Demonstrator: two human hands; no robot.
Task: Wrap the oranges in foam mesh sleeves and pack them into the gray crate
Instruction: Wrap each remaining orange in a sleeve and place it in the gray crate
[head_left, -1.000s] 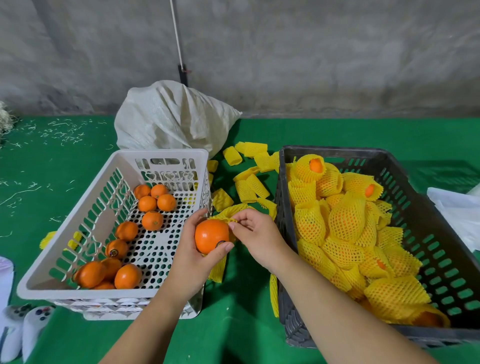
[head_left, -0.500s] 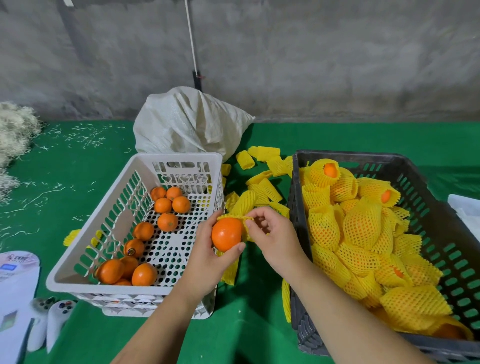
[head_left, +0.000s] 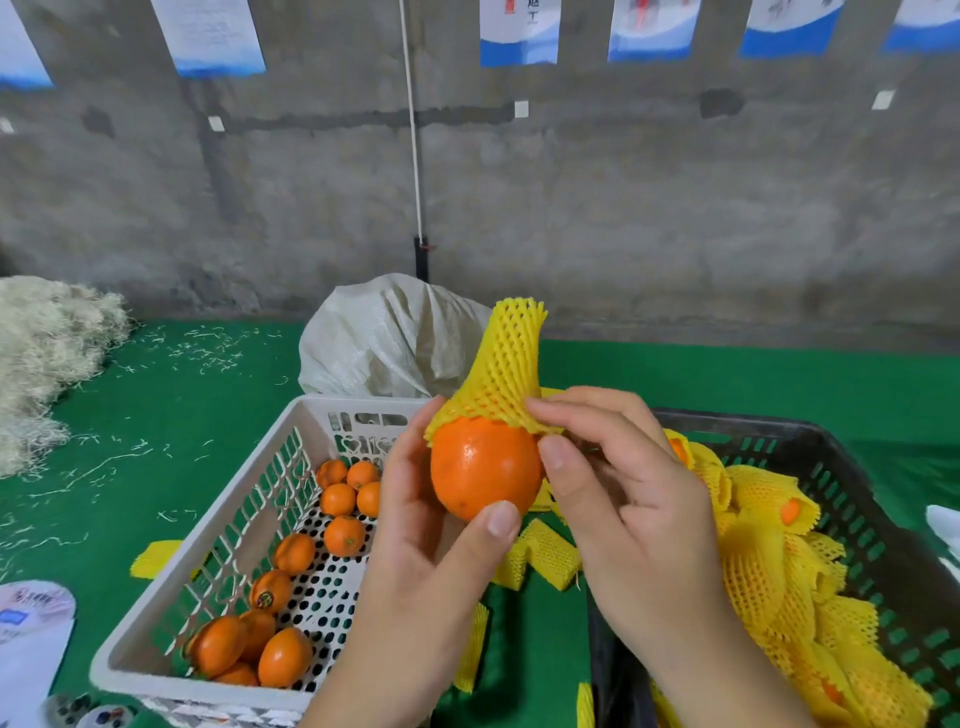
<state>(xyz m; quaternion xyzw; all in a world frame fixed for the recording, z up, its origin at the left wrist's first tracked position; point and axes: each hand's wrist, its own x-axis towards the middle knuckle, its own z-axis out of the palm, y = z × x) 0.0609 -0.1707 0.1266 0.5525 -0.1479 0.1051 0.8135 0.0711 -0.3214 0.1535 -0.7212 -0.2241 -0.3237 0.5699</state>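
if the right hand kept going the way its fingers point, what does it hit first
The right hand has fingers pointing left; they already touch the foam sleeve and the orange. Past that comes the left hand. Depth is hard to judge.

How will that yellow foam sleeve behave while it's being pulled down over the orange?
The foam sleeve probably stretches easily: its mesh flares wide where it caps the orange. It seems light and springy, since its free end stands up by itself. It may slip back off, as only the right hand pinches its edge while the left hand cradles the fruit.
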